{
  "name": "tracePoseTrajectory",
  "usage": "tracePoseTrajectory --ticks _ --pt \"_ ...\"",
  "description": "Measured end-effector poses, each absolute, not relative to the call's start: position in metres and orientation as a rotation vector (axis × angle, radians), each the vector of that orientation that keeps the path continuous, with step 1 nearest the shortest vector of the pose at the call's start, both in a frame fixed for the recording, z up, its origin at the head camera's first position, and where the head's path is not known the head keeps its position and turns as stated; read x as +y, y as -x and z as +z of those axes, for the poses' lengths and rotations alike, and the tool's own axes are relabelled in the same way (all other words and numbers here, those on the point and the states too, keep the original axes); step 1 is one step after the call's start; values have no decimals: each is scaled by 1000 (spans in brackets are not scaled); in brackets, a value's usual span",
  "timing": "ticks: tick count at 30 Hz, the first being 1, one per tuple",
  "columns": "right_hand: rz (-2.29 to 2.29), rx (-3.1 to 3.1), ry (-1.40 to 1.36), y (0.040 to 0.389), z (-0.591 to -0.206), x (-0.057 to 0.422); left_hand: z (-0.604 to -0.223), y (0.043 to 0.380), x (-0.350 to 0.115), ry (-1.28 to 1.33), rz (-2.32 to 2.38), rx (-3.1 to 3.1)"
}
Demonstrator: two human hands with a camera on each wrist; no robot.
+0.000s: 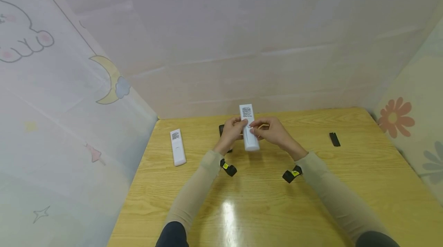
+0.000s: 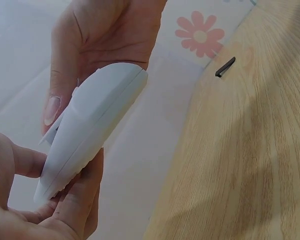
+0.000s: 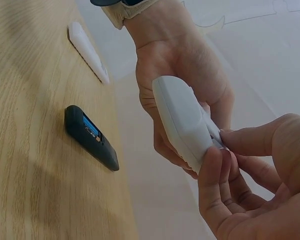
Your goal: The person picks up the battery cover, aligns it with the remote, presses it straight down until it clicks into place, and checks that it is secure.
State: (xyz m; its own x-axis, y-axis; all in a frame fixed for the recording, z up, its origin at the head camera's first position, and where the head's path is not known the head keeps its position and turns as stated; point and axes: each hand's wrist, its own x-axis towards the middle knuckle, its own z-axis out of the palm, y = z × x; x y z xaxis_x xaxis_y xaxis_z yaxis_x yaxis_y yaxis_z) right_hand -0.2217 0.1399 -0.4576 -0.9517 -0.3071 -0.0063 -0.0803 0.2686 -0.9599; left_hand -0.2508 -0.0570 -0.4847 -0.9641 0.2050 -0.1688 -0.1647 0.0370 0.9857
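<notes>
A white remote control (image 1: 247,110) is held over the table with its back, printed with a label, facing up. My left hand (image 1: 232,133) grips it from the left side, thumb on the back and fingers underneath. From the right, my right hand (image 1: 273,131) pinches the remote's white battery cover (image 3: 209,125) between thumb and fingers. One end of that cover stands raised from the body, as both wrist views show. Behind the left hand a black remote control (image 3: 87,132) lies on the table, its battery bay uncovered and a blue battery inside.
Toward the left on the wooden table (image 1: 263,208) lies a second white remote control (image 1: 178,149), label up. A small black battery cover (image 1: 334,139) rests at the right. Printed cloth walls (image 1: 207,85) stand behind and at both sides.
</notes>
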Motion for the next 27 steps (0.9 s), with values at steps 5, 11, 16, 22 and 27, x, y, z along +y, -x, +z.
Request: tracePoseTrajectory --ticks 5,11,16,22,27 --pt "-1737 2356 349 223 -459 140 -484 250 -57 -46 2004 2055" --pt "-1714 2372 334 222 -460 142 -484 251 -56 -50 2000 2047" --pt "-1712 2396 340 222 -460 141 -484 251 -56 -48 2004 2047" --pt "-1724 2438 329 223 -465 139 -483 249 -54 -56 1988 2060" --pt "-1730 2443 284 222 -465 138 -484 248 -53 -73 1986 2070"
